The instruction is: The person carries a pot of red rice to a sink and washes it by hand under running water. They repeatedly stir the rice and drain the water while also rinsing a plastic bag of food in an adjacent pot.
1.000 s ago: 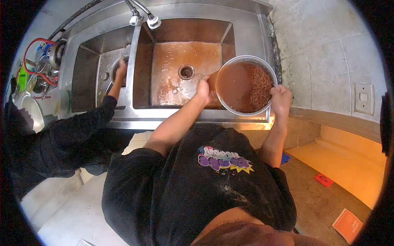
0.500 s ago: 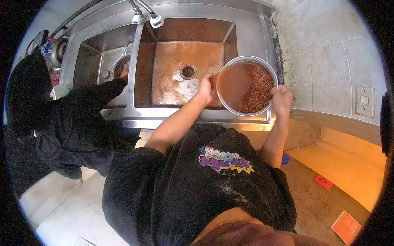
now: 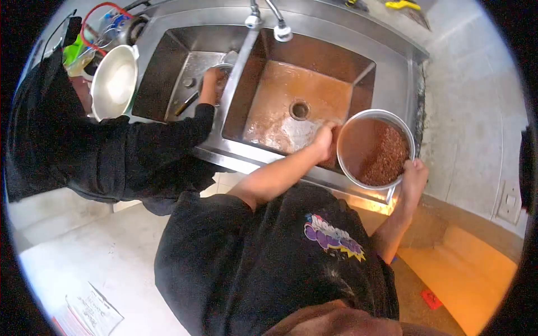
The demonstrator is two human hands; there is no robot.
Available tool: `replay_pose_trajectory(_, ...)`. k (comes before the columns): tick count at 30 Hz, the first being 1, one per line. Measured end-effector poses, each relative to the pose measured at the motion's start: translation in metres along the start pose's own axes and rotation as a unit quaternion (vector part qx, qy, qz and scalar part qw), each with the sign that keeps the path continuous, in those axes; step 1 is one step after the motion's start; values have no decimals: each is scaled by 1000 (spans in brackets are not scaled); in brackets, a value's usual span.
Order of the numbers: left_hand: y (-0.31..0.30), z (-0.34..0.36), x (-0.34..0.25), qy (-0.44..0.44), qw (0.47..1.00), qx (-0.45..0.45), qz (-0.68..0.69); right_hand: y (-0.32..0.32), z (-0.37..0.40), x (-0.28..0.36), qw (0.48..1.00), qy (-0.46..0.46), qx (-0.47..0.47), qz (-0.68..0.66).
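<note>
Lower centre of frame: black shirt point(image 3: 263, 263) with a coloured print point(image 3: 332, 236) is seen from above. To its lower left, a printed paper point(image 3: 94, 315) lies on the pale floor.

Right of centre: a round metal bowl point(image 3: 372, 111) is held over the front right corner of the sink point(image 3: 224, 157), tilted toward the left. Reddish-brown grains point(image 3: 385, 159) are piled in its lower right part. The rest of its inside is tinted brown.

Left hand point(image 3: 324, 140): closed over the bowl's left rim, fingers curled on the outside.
Right hand point(image 3: 414, 175): clamped on the lower right rim, thumb on the edge.

Above the bowl: the right basin point(image 3: 336, 59) is coated with brown water around the drain point(image 3: 300, 109).

Upper centre: a co-worker's hand point(image 3: 210, 84), in a black sleeve point(image 3: 168, 137), is placed in the left basin point(image 3: 162, 73). What it holds cannot be told.

Top: faucet point(image 3: 278, 25). Upper left: a white pan point(image 3: 115, 81) is set beside the sink.
</note>
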State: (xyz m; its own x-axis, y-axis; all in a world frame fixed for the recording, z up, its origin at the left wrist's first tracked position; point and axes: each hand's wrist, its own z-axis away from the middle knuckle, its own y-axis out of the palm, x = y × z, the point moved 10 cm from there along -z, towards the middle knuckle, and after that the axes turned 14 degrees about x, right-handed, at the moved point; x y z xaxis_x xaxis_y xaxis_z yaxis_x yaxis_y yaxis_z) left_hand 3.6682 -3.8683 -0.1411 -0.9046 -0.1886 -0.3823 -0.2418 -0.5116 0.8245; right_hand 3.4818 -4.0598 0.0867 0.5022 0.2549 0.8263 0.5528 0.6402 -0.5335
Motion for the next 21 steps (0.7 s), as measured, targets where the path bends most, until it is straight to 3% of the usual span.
replay_pose_trajectory(2, 11, 2, 3, -24, 997, 54, 52, 3, 2, 3, 1000, 0, -4, 5)
replay_pose_trajectory(3, 10, 11, -5, -7, 1000, 4, 16, 3, 3, 9, 1000, 6, 1, 6)
replay_pose_trajectory(6, -8, -4, 3, 6, 999, -29, 19, 5, 4, 14, 1000, 3, 3, 13)
replay_pose_trajectory(7, 18, 27, -21, 22, 997, -69, -32, 6, 5, 13, 1000, 18, 10, 5)
replay_pose_trajectory(9, 9, 15, -14, 14, 998, -55, -15, 6, 4, 12, 998, 50, 22, -9)
replay_pose_trajectory(12, 15, 0, -3, -1, 999, 9, 32, 6, 1, 7, 1000, 9, 19, -14)
replay_pose_trajectory(14, 46, 32, -22, -6, 999, 13, 39, -1, -3, -7, 1000, 20, 2, 20)
replay_pose_trajectory(21, 21, 21, -17, -6, 1000, 11, 0, -1, 6, 13, 998, 55, -17, 39)
